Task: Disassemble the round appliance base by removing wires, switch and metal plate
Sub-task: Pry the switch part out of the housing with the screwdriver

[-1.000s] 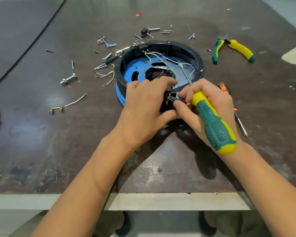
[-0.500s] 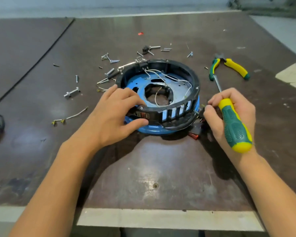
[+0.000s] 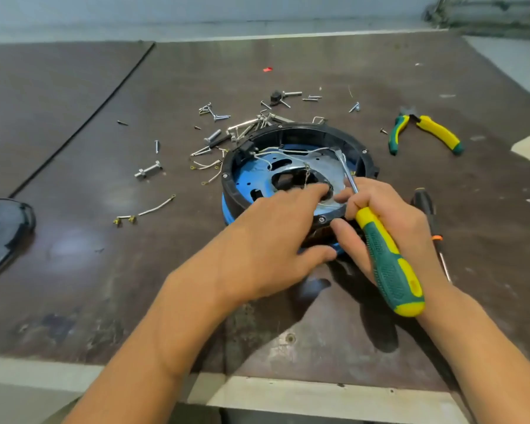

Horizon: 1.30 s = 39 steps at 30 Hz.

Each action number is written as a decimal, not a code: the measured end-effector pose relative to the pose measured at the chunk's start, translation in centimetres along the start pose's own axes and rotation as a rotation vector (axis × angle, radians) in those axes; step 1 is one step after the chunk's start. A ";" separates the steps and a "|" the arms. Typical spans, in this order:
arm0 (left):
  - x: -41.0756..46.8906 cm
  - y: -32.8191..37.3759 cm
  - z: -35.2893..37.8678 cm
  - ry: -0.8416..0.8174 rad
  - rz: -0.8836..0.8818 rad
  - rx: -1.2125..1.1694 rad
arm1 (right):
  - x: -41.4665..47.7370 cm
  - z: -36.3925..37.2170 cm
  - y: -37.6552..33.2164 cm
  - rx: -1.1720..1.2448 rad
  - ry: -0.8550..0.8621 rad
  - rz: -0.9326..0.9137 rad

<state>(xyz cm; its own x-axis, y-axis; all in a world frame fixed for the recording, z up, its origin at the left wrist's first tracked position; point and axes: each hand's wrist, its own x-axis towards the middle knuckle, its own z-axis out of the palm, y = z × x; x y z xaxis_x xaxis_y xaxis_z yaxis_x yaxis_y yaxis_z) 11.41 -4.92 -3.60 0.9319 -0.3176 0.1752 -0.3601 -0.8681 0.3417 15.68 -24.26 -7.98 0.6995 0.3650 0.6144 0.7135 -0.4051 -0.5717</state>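
The round base (image 3: 288,133) is sitting on the worn table (image 3: 104,286), thin loose wires (image 3: 153,209) lying to its left. Over its black plastic rim the left hand (image 3: 266,249) is reaching, fingers stretched flat, onto the shiny metal plate (image 3: 318,160). At its right, the right hand (image 3: 389,215) is gripping a ribbed screwdriver (image 3: 386,264), likely freeing plate wiring; next, careful levering.

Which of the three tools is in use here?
The green-and-yellow screwdriver, held with its shaft inside the base; the pliers and black screwdriver lie on the table.

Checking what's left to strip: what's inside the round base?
Metal plate, white wires over it, screwdriver reaching in. Left hand and right hand cover the near part.
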 end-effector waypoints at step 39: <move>-0.4 0.4 -0.1 0.031 -0.081 0.121 | -0.2 0.1 1.1 0.203 0.103 0.030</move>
<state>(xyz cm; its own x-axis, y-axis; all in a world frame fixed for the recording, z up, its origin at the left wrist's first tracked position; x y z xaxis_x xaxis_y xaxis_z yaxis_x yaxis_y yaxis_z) 10.91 -5.09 -3.50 0.9553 -0.2341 0.1806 -0.2738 -0.9308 0.2421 16.34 -24.65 -8.74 0.7203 0.2631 0.6418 0.6930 -0.2335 -0.6820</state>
